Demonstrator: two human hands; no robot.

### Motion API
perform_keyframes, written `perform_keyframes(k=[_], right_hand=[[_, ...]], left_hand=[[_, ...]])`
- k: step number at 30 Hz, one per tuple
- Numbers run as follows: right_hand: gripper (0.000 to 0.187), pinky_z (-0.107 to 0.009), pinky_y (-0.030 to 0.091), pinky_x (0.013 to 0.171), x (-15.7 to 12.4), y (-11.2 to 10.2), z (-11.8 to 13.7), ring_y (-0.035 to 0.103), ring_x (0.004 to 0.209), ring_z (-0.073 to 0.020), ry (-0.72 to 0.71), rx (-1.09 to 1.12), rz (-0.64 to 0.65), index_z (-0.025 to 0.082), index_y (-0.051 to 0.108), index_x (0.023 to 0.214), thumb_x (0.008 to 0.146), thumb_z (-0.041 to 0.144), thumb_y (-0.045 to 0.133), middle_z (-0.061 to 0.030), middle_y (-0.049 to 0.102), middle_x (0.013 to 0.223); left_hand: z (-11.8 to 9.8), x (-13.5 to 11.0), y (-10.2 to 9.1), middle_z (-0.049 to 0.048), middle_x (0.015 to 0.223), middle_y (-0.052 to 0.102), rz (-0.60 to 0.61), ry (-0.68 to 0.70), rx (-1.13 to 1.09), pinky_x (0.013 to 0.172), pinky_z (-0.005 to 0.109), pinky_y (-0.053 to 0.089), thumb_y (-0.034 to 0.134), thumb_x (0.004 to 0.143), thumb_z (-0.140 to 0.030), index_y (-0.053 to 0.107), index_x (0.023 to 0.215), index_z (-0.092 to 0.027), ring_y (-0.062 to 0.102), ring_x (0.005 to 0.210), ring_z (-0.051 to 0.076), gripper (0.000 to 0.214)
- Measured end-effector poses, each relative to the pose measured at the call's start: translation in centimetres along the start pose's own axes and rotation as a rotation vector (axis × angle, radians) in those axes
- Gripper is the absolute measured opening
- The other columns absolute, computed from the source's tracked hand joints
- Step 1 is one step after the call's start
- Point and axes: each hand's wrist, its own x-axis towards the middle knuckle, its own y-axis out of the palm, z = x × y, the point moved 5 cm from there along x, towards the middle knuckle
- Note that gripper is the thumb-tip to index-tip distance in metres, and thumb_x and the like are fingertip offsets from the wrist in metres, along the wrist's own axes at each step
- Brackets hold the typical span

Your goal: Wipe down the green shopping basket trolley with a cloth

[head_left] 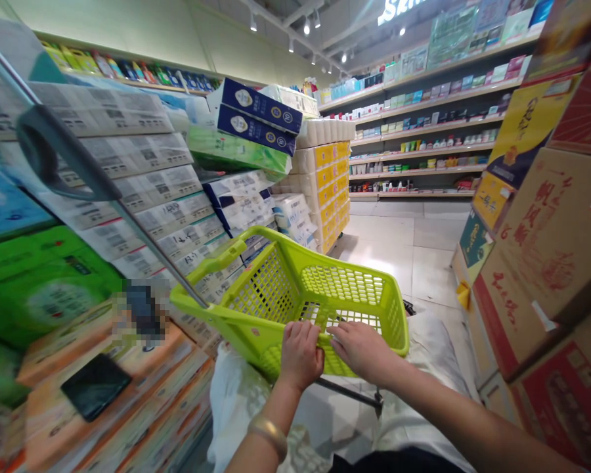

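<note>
A lime-green rolling shopping basket (276,263) stands before me, with nothing seen inside its slotted walls. My left hand (301,355) is closed around the near rim, fingers curled over the top. Just to its right, my right hand (362,351) also grips that rim, its fingers bent over the edge and partly hidden. From the basket's left side a long metal pull rod (162,253) rises toward the upper left, ending in a dark grey grip (59,157) that neither hand touches. A gold bracelet (268,433) circles my left wrist.
Stacks of wrapped tissue packs (162,177) line the left. A dark phone-like device (96,386) lies on orange packs there. Cardboard cartons (546,230) are piled at the right, and white sacks (436,368) lie beside the basket. Product shelves (423,135) span the back beyond the tiled floor (389,233).
</note>
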Motion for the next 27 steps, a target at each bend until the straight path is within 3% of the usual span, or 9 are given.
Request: perform_keyframes(k=[6, 12, 16, 22, 27], right_hand=[[0.028, -0.034, 0.047, 0.084, -2.2, 0.4, 0.0, 0.062, 0.095, -0.0217, -0.045, 0.051, -0.044, 0.02, 0.06, 0.117, 0.094, 0.029, 0.047, -0.0081, 0.067, 0.1], [0.03, -0.033, 0.048, 0.084, -5.6, 0.6, -0.4, 0.062, 0.095, -0.0213, 0.017, 0.09, -0.055, 0.021, 0.059, 0.121, 0.094, 0.025, 0.045, -0.0086, 0.067, 0.102], [0.029, -0.03, 0.048, 0.081, -4.2, 0.5, 1.8, 0.064, 0.093, -0.0207, 0.052, 0.128, 0.027, 0.022, 0.059, 0.12, 0.094, 0.025, 0.046, -0.0069, 0.068, 0.101], [0.03, -0.03, 0.048, 0.082, -1.0, 0.1, 5.2, 0.064, 0.095, -0.0214, 0.013, 0.174, 0.07, 0.021, 0.058, 0.121, 0.094, 0.025, 0.046, -0.0074, 0.068, 0.103], [0.035, -0.032, 0.047, 0.085, -3.3, 1.0, 4.2, 0.064, 0.098, -0.0225, 0.04, 0.171, 0.065, 0.022, 0.055, 0.127, 0.093, 0.025, 0.048, -0.0077, 0.067, 0.107]], left_hand=[[0.9, -0.5, -1.0, 0.0057, 0.078, 0.057, -0.028, 0.043, -0.056, 0.085, 0.04, 0.037, 0.053, 0.064, -0.016, 0.055, 0.082, -0.021, 0.049, 0.081, 0.024, 0.018], [1.2, -1.0, -2.3, 0.0049, 0.073, 0.055, -0.119, 0.029, -0.177, 0.081, 0.04, 0.036, 0.043, 0.08, -0.02, 0.055, 0.076, -0.021, 0.048, 0.077, 0.022, 0.013], [1.2, -1.2, -2.4, 0.0039, 0.068, 0.053, -0.176, -0.016, -0.16, 0.08, 0.04, 0.036, 0.035, 0.087, -0.017, 0.053, 0.069, -0.021, 0.046, 0.072, 0.021, 0.026], [1.4, -1.6, -2.7, 0.0028, 0.064, 0.049, -0.194, 0.028, -0.072, 0.075, 0.037, 0.036, 0.036, 0.089, -0.017, 0.049, 0.064, -0.021, 0.044, 0.069, 0.02, 0.029], [1.5, -1.7, -3.0, 0.0023, 0.063, 0.048, -0.18, 0.029, -0.074, 0.075, 0.037, 0.037, 0.036, 0.089, -0.018, 0.05, 0.063, -0.022, 0.044, 0.068, 0.019, 0.03]])
